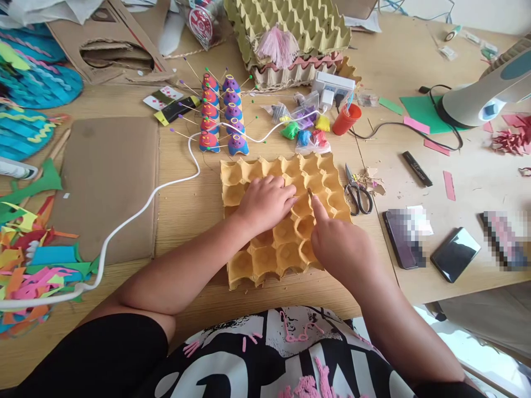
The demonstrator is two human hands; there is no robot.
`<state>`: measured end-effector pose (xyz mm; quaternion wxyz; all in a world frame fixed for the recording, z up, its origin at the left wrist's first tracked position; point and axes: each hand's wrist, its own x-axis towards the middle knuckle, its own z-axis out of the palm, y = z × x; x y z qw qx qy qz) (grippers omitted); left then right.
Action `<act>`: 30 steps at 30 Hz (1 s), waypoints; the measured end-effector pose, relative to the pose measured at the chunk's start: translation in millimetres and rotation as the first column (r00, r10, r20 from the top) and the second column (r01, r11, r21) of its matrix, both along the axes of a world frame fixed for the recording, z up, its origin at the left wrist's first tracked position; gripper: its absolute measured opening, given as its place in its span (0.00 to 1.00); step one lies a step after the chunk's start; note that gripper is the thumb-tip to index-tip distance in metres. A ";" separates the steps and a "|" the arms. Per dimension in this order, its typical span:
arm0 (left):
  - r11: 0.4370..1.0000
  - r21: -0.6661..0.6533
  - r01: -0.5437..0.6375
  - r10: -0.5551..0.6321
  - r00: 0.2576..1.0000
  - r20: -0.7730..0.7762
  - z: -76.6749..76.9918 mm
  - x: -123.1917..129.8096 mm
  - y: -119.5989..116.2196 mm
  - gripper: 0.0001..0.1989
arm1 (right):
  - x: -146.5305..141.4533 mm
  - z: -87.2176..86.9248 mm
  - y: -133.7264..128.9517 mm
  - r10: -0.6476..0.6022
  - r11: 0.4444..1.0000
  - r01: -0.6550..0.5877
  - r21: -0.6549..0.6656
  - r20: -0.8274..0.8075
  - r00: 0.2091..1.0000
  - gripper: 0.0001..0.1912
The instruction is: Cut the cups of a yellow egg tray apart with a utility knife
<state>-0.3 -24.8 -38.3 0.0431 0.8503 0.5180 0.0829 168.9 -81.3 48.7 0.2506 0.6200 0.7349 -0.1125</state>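
Observation:
A yellow cardboard egg tray [286, 257] lies on the table before me. My left hand [267, 202] presses on its middle, palm down, with fingers bent over the ridges between the cups. My right hand [342, 240] is closed at the tray's right half, its index finger stretched forward along a thin tool [310, 193]. Only the tool's narrow dark tip shows, touching the tray between cups; the rest is hidden in the hand, so its kind is unclear. Black-handled scissors [359, 193] lie just right of the tray, beside small scraps.
Painted egg-cup figures [209, 141] with pins stand beyond the tray, a white cable [153, 193] running across them. Bagged coloured clay [305, 137], a red cup [347, 119] and stacked egg trays [290, 27] are behind. Cardboard [108, 188] lies left; phones [455, 254] lie right.

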 end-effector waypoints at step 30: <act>0.999 -0.031 -0.006 0.007 1.000 0.030 0.0 0.2 -0.7 0.13 | 6.9 5.5 5.0 -0.061 0.997 0.055 -0.060 -0.109 0.992 0.38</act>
